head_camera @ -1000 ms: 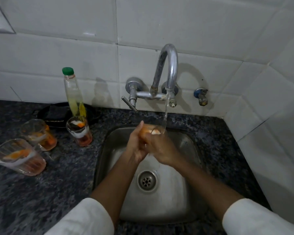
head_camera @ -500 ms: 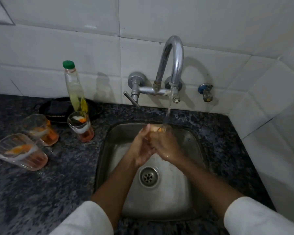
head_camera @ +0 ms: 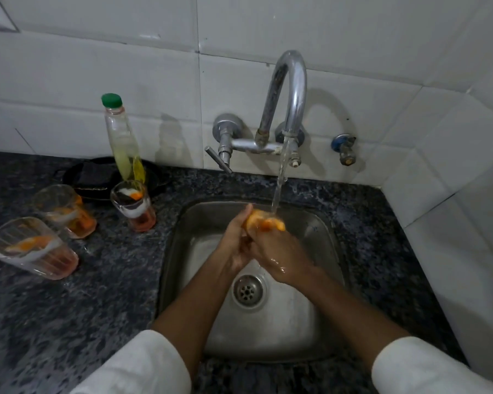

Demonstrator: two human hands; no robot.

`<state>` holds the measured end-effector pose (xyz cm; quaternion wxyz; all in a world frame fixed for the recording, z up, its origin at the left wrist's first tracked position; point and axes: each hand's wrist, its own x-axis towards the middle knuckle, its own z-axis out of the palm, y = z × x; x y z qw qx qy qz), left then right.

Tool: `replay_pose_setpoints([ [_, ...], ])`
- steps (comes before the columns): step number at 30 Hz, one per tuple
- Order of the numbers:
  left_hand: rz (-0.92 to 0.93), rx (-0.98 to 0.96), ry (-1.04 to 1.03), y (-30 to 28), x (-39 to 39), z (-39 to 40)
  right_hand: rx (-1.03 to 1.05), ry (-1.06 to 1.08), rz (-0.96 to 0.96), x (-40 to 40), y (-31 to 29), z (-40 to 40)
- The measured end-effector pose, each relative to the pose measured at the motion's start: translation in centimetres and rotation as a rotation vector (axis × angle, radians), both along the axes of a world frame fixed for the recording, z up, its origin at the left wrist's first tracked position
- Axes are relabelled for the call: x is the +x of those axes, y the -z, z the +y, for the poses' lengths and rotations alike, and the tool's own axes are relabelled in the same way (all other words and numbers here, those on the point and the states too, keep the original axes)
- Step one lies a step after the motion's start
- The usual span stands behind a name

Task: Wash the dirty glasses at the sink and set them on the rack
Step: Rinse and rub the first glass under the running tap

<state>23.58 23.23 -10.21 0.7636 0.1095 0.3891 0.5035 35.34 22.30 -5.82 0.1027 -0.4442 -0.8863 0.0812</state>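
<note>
I see both hands over the steel sink basin [head_camera: 310, 322], under the running water from the curved chrome tap [head_camera: 292, 89]. My left hand [head_camera: 235, 243] and right hand [head_camera: 279, 255] curl round an orange-smeared clear glass [head_camera: 264, 221], mostly hidden between them. Three dirty clear glasses [head_camera: 133, 206] stand on the speckled dark granite counter [head_camera: 97, 294], left of the basin.

White sleeves [head_camera: 143, 362] on both arms, cuffs at mid-forearm; bare, wet hands.
</note>
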Motion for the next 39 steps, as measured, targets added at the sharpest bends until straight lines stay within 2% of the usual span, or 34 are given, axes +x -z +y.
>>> replay_pose_setpoints([
  [1,0.065,-0.025,0.042,0.0,-0.2,0.0,-0.033,-0.029,-0.055,0.7,0.2,0.1],
  [2,0.082,-0.025,0.061,0.0,-0.1,-0.2,-0.044,0.001,0.009,0.6,0.1,0.2],
  [5,-0.141,0.040,-0.053,1.0,0.6,-0.9,-0.170,0.323,0.520,-1.4,-0.1,0.7],
  [6,-0.202,0.042,-0.086,1.1,0.9,-0.6,-0.175,0.340,0.571,-1.6,-0.2,0.7],
  [7,-0.182,0.049,-0.098,0.9,0.8,-0.3,-0.146,0.261,0.480,-1.2,-0.5,0.6],
  [9,0.033,0.013,-0.048,0.1,0.1,0.6,-0.069,0.036,0.067,0.1,-0.7,0.9],
  [10,0.157,-0.031,-0.010,-0.3,-0.2,1.1,-0.054,-0.009,-0.053,0.9,-0.9,1.3],
  [11,0.213,-0.051,0.012,-0.6,-0.3,1.2,-0.047,0.000,-0.073,1.1,-1.0,1.7],
  [12,0.170,-0.037,0.020,-0.5,-0.1,1.1,-0.057,0.035,0.002,0.5,-1.0,2.1],
  [15,-0.140,0.048,-0.101,-0.4,0.6,0.9,-0.161,0.155,0.437,-1.8,-1.8,3.0],
  [16,-0.185,0.034,-0.139,-0.1,0.4,1.2,-0.200,0.138,0.447,-1.9,-1.7,3.2],
  [17,-0.184,0.031,-0.136,-0.3,0.1,1.5,-0.186,0.065,0.309,-1.5,-1.7,3.3],
  [19,-0.058,-0.033,-0.052,-0.7,-0.7,2.4,-0.102,-0.028,-0.156,-0.7,-1.8,3.2],
  [20,0.003,-0.064,-0.032,-0.7,-0.8,2.6,-0.061,-0.032,-0.242,-0.3,-1.7,3.6],
  [21,0.021,-0.068,-0.012,-0.7,-0.8,2.5,-0.064,0.006,-0.194,-0.7,-1.6,3.6],
  [22,-0.013,-0.033,-0.020,-0.5,-0.6,2.3,-0.097,0.072,-0.047,-1.4,-1.6,3.6],
  [24,-0.128,0.017,-0.122,-0.3,0.1,1.8,-0.209,0.318,0.430,-2.9,-1.4,3.7],
  [25,-0.179,0.025,-0.149,-0.2,0.3,1.8,-0.194,0.385,0.505,-3.1,-1.5,3.5],
  [27,-0.128,0.020,-0.107,-0.8,-0.3,2.1,-0.107,0.185,0.220,-2.0,-1.0,3.5],
  [28,-0.021,-0.021,-0.048,-0.8,-0.8,2.5,-0.082,0.066,-0.024,-1.3,-1.1,3.4],
  [29,0.103,-0.065,0.007,-1.1,-1.2,2.7,-0.107,0.008,-0.169,-0.5,-1.1,3.4],
  [30,0.168,-0.084,0.041,-0.9,-1.2,2.7,-0.113,0.012,-0.234,-0.2,-1.1,3.4],
  [31,0.163,-0.069,0.054,-0.7,-1.1,2.5,-0.142,0.067,-0.151,-0.6,-1.0,3.6],
  [32,0.094,-0.027,0.028,-0.5,-0.7,2.1,-0.194,0.168,0.020,-1.4,-1.1,3.6],
  [33,-0.046,0.000,-0.026,-0.3,-0.1,1.7,-0.272,0.287,0.311,-2.3,-1.0,3.7],
  [34,-0.192,0.008,-0.082,-0.2,0.3,1.4,-0.292,0.374,0.487,-3.0,-1.2,3.2],
  [35,-0.276,0.012,-0.123,0.0,0.3,1.5,-0.246,0.374,0.539,-3.2,-1.3,3.0],
  [36,-0.276,0.021,-0.123,0.2,0.0,1.8,-0.186,0.239,0.433,-2.8,-0.8,3.3],
  [38,-0.076,0.008,-0.028,0.0,-0.8,2.4,-0.145,0.015,0.041,-1.2,-0.1,3.9],
  [39,0.021,0.001,0.021,0.2,-0.9,2.6,-0.169,-0.024,-0.087,-0.6,-0.2,4.1],
])
